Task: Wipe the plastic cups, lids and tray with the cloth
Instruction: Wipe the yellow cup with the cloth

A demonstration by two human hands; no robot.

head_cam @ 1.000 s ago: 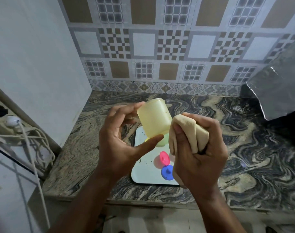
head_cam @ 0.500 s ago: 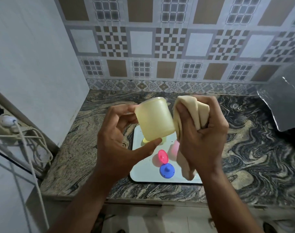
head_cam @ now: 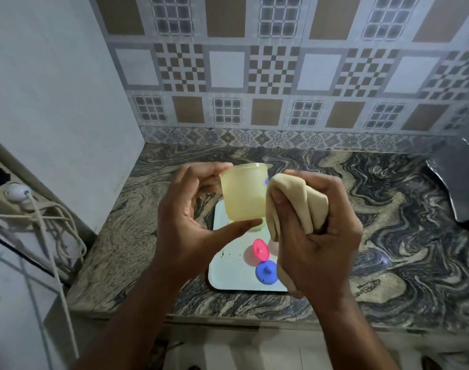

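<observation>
My left hand (head_cam: 190, 231) holds a pale yellow plastic cup (head_cam: 242, 193) upright above the tray, fingers at the rim and thumb under the base. My right hand (head_cam: 316, 236) is closed on a bunched beige cloth (head_cam: 294, 204) that presses against the cup's right side. Below them a white tray (head_cam: 228, 273) lies on the counter, with a few crumbs on it. A pink lid (head_cam: 260, 250) and a blue lid (head_cam: 266, 271) rest on the tray. A yellow-green object (head_cam: 256, 227) shows just under my thumb, mostly hidden.
The marbled stone counter (head_cam: 388, 236) runs to a tiled back wall. A grey metal sheet (head_cam: 460, 188) leans at the right edge. On the left wall hang a socket with a white plug (head_cam: 17, 192) and looped cables (head_cam: 59, 231). The counter's front edge is just below the tray.
The cup has been turned more upright in my left hand. The cloth hand rose along the cup's right side, then came back down a little against it.
</observation>
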